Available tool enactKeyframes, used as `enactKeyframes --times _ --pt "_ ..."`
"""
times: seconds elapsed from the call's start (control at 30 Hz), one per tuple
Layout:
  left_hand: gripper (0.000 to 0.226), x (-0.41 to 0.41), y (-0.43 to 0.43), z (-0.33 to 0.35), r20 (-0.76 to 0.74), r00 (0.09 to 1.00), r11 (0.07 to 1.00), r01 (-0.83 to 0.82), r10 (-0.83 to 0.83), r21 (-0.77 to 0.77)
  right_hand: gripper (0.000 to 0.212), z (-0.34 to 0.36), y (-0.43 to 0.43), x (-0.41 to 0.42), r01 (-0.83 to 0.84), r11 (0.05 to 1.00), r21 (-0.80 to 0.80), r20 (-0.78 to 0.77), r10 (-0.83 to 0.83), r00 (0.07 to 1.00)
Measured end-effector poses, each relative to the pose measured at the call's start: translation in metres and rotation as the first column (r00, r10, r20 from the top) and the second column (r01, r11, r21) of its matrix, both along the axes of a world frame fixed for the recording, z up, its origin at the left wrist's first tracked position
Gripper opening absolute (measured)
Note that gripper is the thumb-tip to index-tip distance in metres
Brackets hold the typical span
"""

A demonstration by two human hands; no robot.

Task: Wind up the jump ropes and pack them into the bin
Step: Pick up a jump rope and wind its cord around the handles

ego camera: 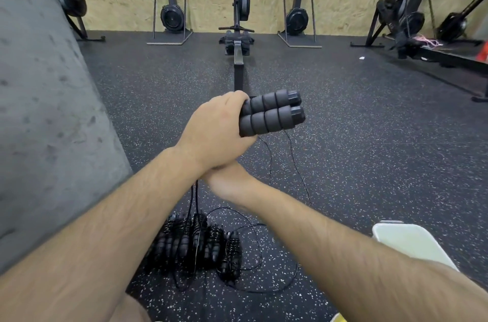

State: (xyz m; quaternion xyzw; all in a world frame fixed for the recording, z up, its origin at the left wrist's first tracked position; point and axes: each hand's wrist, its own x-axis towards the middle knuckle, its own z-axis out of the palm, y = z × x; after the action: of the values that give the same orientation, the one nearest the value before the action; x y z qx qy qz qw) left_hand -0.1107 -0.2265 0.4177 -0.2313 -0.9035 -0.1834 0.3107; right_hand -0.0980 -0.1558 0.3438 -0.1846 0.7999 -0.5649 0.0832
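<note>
1. Ropes (195, 242), already wound, lie bunched on the near floor.
2. Left hand (216, 134) grips another's two foam handles (272, 113): probably soft, light, the best hold.
3. Right hand (227, 181) hides beneath; grip unclear.
4. Thin cord (298, 167) trails limp, likely tangle-prone.
5. Bin (412, 242) sits near right.

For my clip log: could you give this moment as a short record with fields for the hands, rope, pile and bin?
left hand: grips both handles, held side by side
right hand: under the left wrist, mostly hidden; grip unclear
cord: trails loose from the handles down to the floor
pile: wound ropes on the floor, below the arms
bin: white, on the floor at right, partly behind the right arm
ahead: rower
</note>
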Motion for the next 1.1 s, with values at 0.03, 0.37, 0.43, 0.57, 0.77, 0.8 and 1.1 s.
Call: enactKeyframes --times 0.03,0.37,0.43,0.57,0.77,0.8,1.1 --pt "0.034 0.001 -0.003 0.001 0.006 1.0 1.0 0.006 -0.006 0.003 0.013 0.003 0.002 0.001 -0.022 1.0 -0.022 0.011 0.023 1.0" --pt "0.036 -0.005 -0.045 -0.004 -0.064 0.998 0.955 -0.031 0.012 -0.295 0.019 0.039 0.091 -0.026 -0.093 0.996 0.007 0.177 0.09 0.98" --pt "0.036 -0.007 -0.047 -0.007 -0.08 0.997 0.942 -0.044 0.019 -0.334 0.026 0.046 0.104 -0.028 -0.068 0.997 0.039 0.165 0.061 0.984" --pt "0.038 -0.008 -0.045 -0.011 -0.084 0.996 0.935 -0.038 0.009 -0.354 0.013 0.056 0.116 -0.029 0.031 0.999 0.021 0.229 -0.035 0.973" --pt "0.061 -0.006 -0.041 -0.011 -0.075 0.997 0.943 -0.021 -0.005 -0.332 0.018 0.066 0.129 -0.024 -0.004 0.973 -0.233 0.393 0.098 0.914" --pt "0.071 -0.006 -0.04 -0.011 -0.074 0.997 0.941 -0.023 -0.002 -0.336 0.023 0.067 0.13 -0.022 -0.02 0.974 -0.225 0.385 0.108 0.917" --pt "0.095 0.0 -0.025 -0.017 -0.054 0.997 0.935 0.026 -0.048 -0.353 0.038 0.07 0.146 -0.013 -0.026 0.999 0.026 0.121 0.023 0.992"
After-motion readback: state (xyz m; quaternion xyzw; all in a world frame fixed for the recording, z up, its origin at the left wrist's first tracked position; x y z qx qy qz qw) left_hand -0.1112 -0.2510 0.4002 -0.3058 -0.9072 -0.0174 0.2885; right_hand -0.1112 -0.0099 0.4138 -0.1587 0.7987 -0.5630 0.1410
